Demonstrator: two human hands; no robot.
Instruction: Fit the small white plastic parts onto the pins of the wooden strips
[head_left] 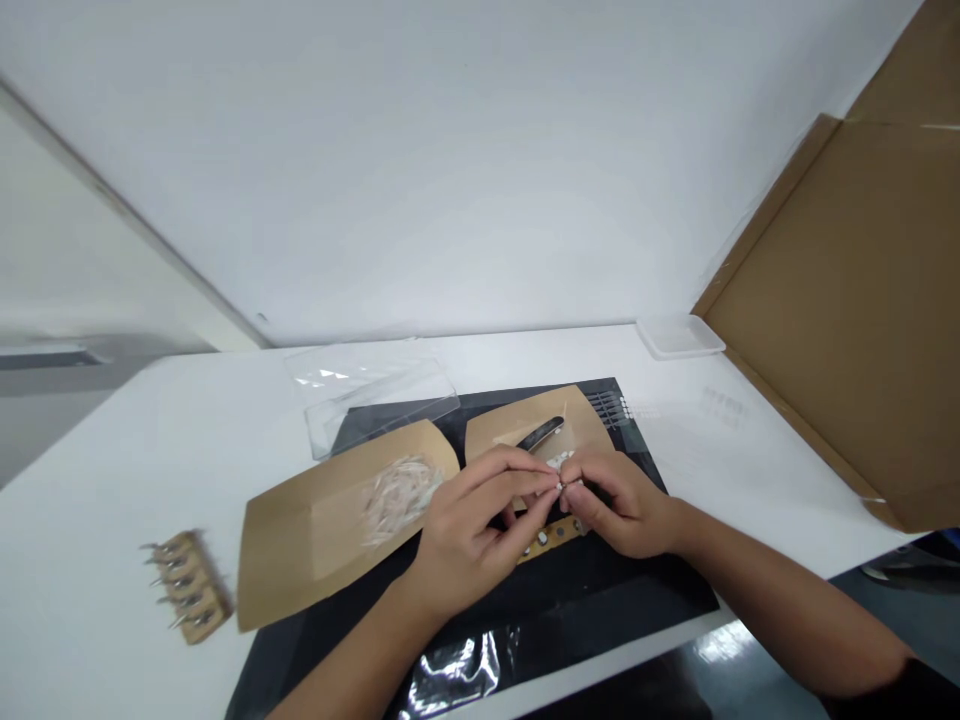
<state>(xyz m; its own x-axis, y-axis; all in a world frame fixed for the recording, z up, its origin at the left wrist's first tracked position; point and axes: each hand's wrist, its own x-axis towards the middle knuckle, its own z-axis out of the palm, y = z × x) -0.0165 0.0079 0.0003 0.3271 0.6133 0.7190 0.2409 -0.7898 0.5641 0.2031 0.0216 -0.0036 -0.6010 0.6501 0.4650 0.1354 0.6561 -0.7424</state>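
Note:
Over the black mat (630, 590), my left hand (480, 525) and my right hand (619, 500) meet fingertip to fingertip. Both are closed in a pinch on a tiny white piece (559, 486), whose kind is too small to make out. Just below the fingers lies a yellowish wooden strip (555, 537) with round spots or holes, partly covered by my left hand. Behind the hands, a brown paper tray (495, 430) holds a dark slim tool (541, 434) and small white bits; its near side is hidden by my fingers.
Left of my hands, another paper tray (285, 540) contains a heap of thin, clear-whitish pieces (401, 490). A wooden block with metal bits (191, 590) stands far left. Clear plastic covers (382, 395), a shallow plastic box (679, 337) and thin dark sticks (609, 408) lie behind. Cardboard (847, 320) rises right.

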